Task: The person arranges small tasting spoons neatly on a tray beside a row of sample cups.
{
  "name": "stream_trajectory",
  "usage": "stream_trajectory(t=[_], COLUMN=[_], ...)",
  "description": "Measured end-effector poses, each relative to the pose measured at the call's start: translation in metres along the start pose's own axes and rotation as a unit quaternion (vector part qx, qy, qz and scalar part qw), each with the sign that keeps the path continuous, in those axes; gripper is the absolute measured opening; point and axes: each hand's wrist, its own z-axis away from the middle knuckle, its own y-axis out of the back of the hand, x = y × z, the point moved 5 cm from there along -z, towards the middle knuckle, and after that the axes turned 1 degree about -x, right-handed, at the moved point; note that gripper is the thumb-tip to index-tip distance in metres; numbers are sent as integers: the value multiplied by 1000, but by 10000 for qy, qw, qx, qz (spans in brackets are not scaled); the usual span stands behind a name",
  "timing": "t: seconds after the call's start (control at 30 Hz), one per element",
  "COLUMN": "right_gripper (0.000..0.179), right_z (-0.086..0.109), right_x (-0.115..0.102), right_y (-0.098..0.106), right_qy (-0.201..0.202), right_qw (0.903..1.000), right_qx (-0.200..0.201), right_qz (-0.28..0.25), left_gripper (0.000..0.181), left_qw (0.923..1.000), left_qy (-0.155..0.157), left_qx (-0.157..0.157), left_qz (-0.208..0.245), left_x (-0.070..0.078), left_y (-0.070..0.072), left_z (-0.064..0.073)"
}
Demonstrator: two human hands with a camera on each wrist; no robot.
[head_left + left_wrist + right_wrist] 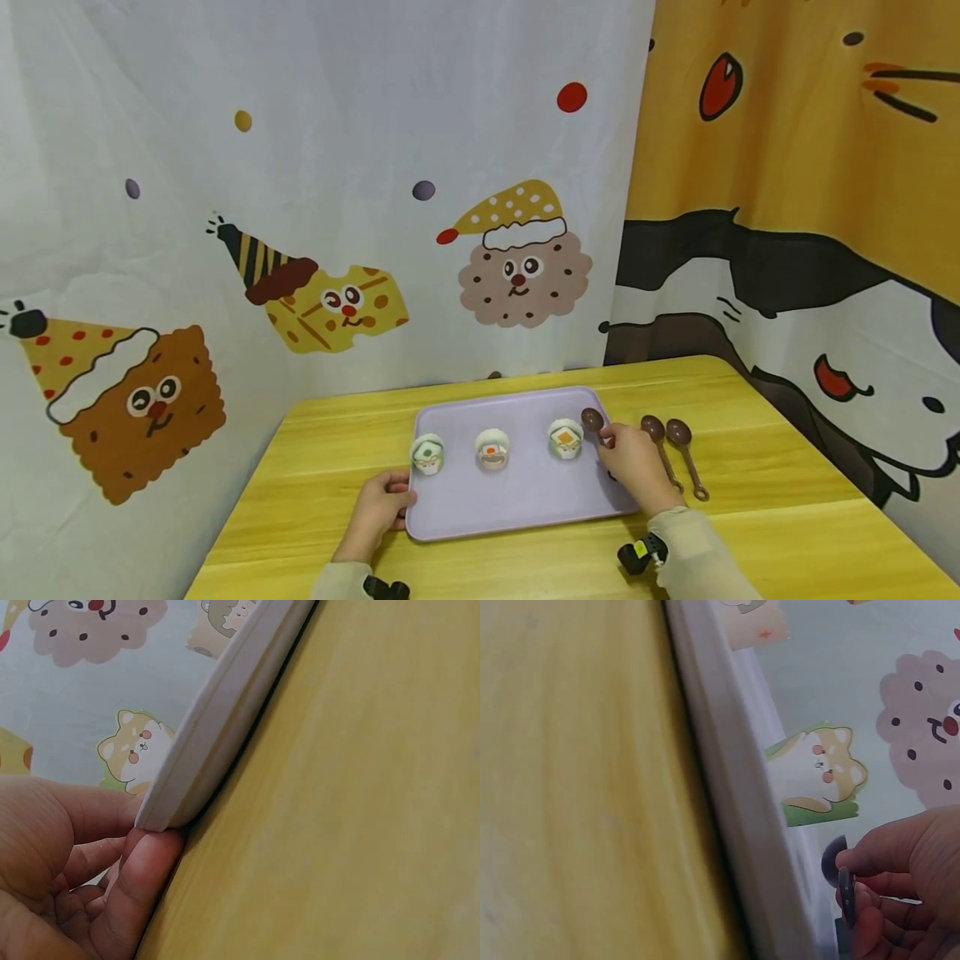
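Brown spoon (592, 418) sits pinched in the right hand (637, 465), at the right side of the purple tray (517, 504).

Right of the lower middle of the head view, the right thumb and fingers close on the spoon's handle, and its round end points to the top of the frame. The left hand (381, 507) pinches too, a narrow grip on the tray's left edge. Three little cups (492, 452) stand on the tray; two more brown spoons (678, 432) lie on the yellow table (300, 467), lower right.
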Motion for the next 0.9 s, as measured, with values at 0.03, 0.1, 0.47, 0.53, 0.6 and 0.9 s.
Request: stream_trajectory(t=[0.03, 0.1, 0.47, 0.53, 0.6, 0.9], right_gripper=[24, 24, 21, 20, 20, 20], right_z=[0, -1, -1, -1, -1, 2], right_x=[1, 2, 8, 9, 9, 7], right_y=[-1, -3, -15, -16, -16, -10], right_qy=[-18, -35, -154, -190, -213, -171], right_qw=[10000, 10000, 9994, 9994, 9993, 9997], right_qx=[-14, -19, -142, -154, -149, -47], right_qz=[17, 76, 293, 257, 253, 176], left_gripper=[36, 36, 37, 37, 37, 36], left_qw=[10000, 10000, 9999, 9999, 9999, 9999], left_qy=[4, 3, 63, 46, 35, 8], left_qx=[-7, -17, -13, -21, -15, -14], left_qz=[12, 42, 98, 103, 109, 103], left_x=[0, 1, 2, 2, 3, 2], left_y=[0, -1, -2, -2, -1, 0], left_z=[0, 0, 0, 0, 1, 1])
